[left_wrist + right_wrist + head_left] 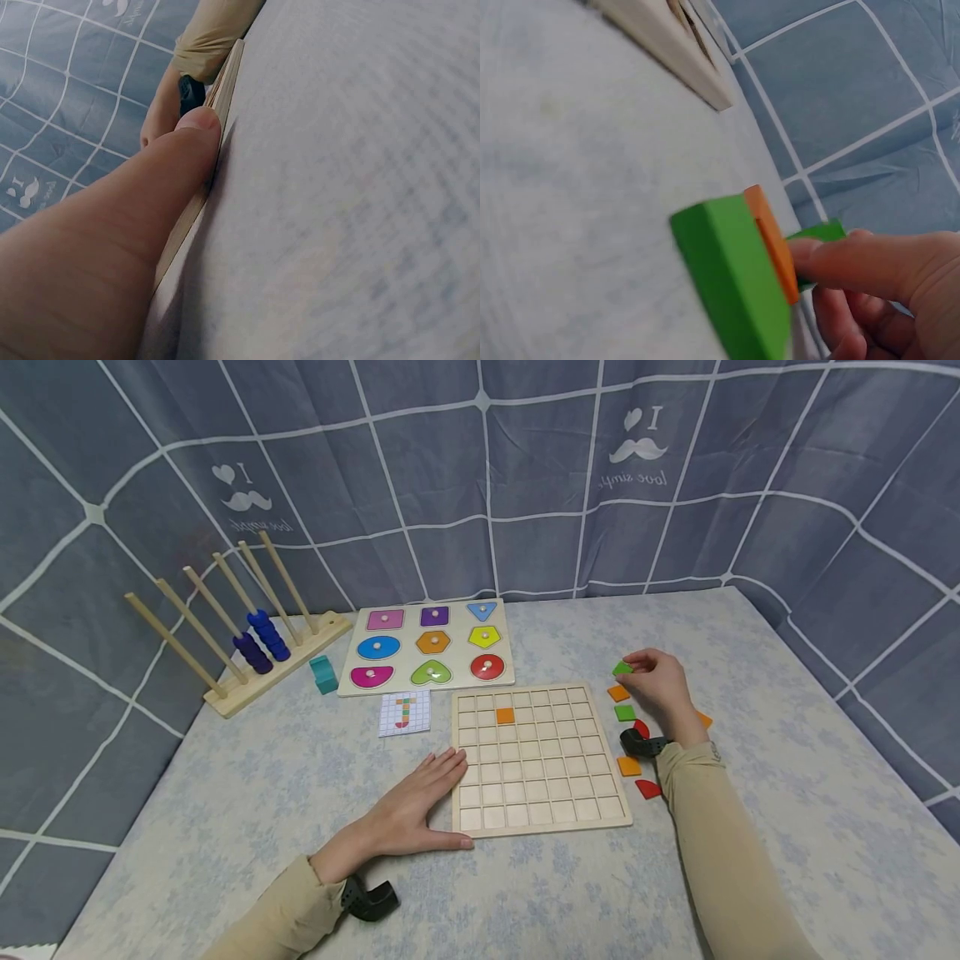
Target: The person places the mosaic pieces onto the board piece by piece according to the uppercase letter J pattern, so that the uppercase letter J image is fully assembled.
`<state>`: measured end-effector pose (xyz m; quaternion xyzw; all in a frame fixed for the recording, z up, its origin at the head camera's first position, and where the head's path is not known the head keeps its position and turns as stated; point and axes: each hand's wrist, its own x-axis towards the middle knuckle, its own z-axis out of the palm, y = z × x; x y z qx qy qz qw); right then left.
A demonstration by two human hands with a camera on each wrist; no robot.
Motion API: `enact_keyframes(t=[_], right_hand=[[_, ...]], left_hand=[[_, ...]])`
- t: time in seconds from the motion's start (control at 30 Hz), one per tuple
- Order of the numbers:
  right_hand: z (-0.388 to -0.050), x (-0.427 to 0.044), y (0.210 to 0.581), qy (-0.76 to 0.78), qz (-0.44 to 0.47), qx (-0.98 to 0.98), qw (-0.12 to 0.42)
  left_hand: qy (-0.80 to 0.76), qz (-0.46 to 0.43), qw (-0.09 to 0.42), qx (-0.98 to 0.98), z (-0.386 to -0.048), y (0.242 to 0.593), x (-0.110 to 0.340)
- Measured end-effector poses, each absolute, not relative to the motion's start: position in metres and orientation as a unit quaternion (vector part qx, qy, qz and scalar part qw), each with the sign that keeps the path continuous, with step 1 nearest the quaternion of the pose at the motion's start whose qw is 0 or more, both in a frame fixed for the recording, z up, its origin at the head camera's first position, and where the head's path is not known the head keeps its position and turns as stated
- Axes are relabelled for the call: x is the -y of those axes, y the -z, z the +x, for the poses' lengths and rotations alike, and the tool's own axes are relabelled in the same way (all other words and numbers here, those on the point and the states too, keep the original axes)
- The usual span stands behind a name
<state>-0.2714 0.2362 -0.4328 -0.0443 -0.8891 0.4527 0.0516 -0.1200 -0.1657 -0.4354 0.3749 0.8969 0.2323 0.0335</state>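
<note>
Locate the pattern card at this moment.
In the head view, the pattern card lies just left of the grid board, below the shape puzzle and above the left hand in the picture.

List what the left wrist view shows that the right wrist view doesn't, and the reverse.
Left wrist view only: the left hand, thumb against the wooden board, plus the right sleeve and black strap.
Right wrist view only: a near green tile, an orange tile, a farther green tile.
Both: the right hand, wooden board, tablecloth and checked curtain.
</note>
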Motion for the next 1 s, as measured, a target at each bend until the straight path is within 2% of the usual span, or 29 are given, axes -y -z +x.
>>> enact_keyframes(t=[0.2, 0.37, 0.53, 0.77, 1.0], right_hand=[[-0.268, -0.231, 0.41, -0.466, -0.024, 0.884, 0.023], [-0.265, -0.214, 0.387, -0.465, 0.033, 0.884, 0.008], [-0.261, -0.192, 0.374, -0.467, 0.089, 0.879, -0.035], [-0.256, -0.157, 0.377, -0.421, 0.176, 0.887, -0.075], [-0.251, -0.134, 0.388, -0.388, 0.213, 0.889, -0.114]], left_hand=[[-0.232, 0.376, 0.033, -0.896, -0.12, 0.435, 0.166], [-0.229, 0.379, 0.028, -0.896, -0.121, 0.435, 0.165], [-0.23, 0.377, 0.028, -0.897, -0.121, 0.435, 0.166], [-0.232, 0.375, 0.03, -0.897, -0.12, 0.434, 0.166], [-0.23, 0.376, 0.03, -0.897, -0.12, 0.434, 0.165]])
